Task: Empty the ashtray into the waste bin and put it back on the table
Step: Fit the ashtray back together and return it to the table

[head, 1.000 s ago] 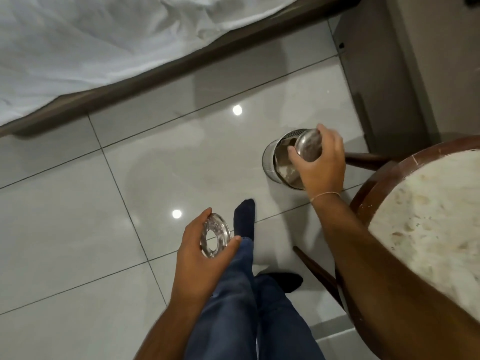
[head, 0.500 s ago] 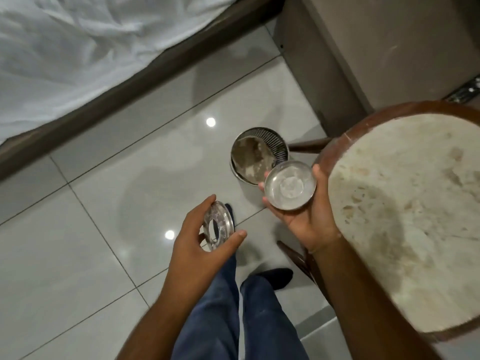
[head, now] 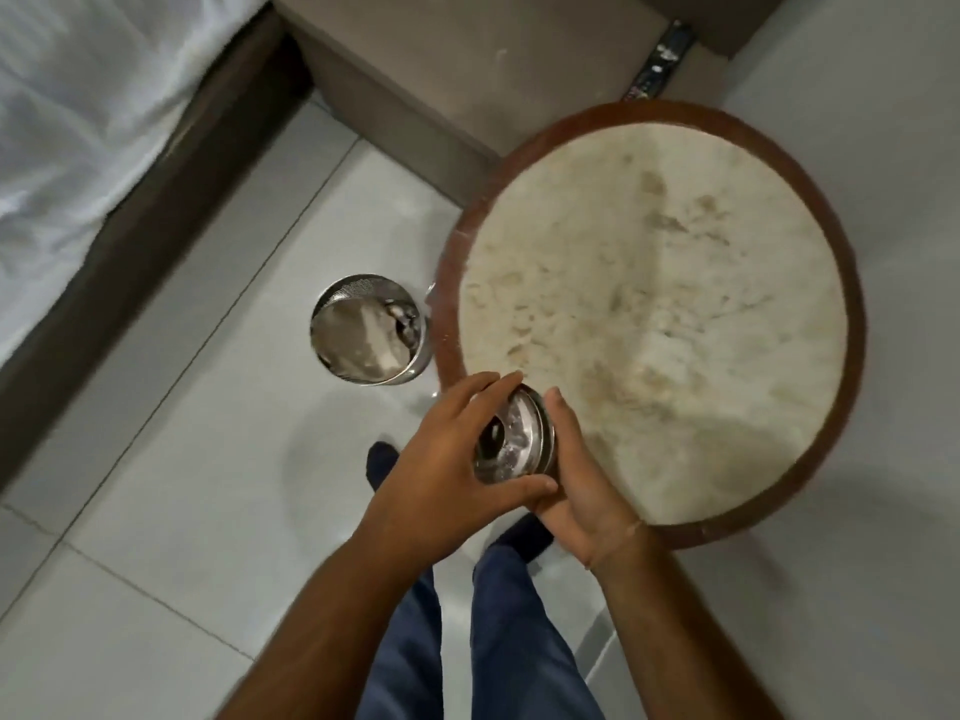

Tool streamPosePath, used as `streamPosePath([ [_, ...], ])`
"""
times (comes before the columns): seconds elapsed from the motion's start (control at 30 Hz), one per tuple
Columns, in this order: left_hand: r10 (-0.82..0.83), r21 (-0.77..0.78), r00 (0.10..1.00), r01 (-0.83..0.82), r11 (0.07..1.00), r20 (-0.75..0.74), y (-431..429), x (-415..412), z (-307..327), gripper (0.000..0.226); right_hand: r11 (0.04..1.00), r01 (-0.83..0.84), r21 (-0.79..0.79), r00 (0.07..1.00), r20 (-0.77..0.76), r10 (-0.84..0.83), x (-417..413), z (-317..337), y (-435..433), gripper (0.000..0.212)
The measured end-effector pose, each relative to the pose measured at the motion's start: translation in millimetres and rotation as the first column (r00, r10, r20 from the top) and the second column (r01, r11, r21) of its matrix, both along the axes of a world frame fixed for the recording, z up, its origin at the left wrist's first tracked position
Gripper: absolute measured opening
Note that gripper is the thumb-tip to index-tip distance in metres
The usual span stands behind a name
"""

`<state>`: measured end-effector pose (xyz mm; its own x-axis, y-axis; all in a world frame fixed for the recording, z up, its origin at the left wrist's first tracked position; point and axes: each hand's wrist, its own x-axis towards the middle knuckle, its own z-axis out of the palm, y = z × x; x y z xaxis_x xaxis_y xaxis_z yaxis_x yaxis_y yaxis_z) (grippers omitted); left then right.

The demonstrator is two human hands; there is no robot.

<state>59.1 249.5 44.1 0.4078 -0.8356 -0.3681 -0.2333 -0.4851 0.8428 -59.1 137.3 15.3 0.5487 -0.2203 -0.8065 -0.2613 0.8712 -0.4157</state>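
Marble fills the round table (head: 675,283), pale and mottled, ringed by a brown wooden rim, and everything hangs off that landmark. Up and left of the table runs a bed (head: 67,111) with white sheets and a dark frame. Under the table lies pale tiled floor (head: 171,459), glossy, with thin grout lines. Just left of the table's rim stands the bin (head: 370,330), a small shiny metal cylinder, open at the top, with pale rubbish showing inside. It sits close beside the rim, on the floor.

Now the action: both hands meet at the table's near-left edge, over the rim. Between them is the ashtray (head: 514,441), a round metal piece, tilted on its side so its open face turns toward the left. It is off the tabletop, held in the air. Left hand (head: 447,475) wraps the ashtray from the left, thumb below, fingers curled over the top. Right hand (head: 576,480) cups it from the right and underneath, fingers pressed together along the metal wall. Whether the ashtray is one piece or two fitted together, blur hides it. Below the hands, blue trousers (head: 467,641) and dark socks (head: 382,462) on the tiles.
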Motion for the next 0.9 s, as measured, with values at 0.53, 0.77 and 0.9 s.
streamPosePath([
  [0.53,-0.377,0.216,0.839,0.314,0.924,0.393,-188.6,-65.8,-61.2,0.093,0.892,0.393,-0.223,0.881,-0.187,-0.435,-136.0,-32.4,-75.1,0.057],
  [0.77,-0.398,0.300,0.717,0.270,0.915,0.572,-248.1,-64.5,-89.1,0.086,0.843,0.473,-0.257,0.824,-0.208,-0.526,-171.5,-39.0,-83.7,0.053],
  [0.9,-0.433,0.342,0.700,0.278,0.898,0.568,-254.5,-66.9,-93.8,0.093,0.838,0.486,-0.250,0.819,-0.205,-0.536,-176.8,-35.2,-87.2,0.058],
])
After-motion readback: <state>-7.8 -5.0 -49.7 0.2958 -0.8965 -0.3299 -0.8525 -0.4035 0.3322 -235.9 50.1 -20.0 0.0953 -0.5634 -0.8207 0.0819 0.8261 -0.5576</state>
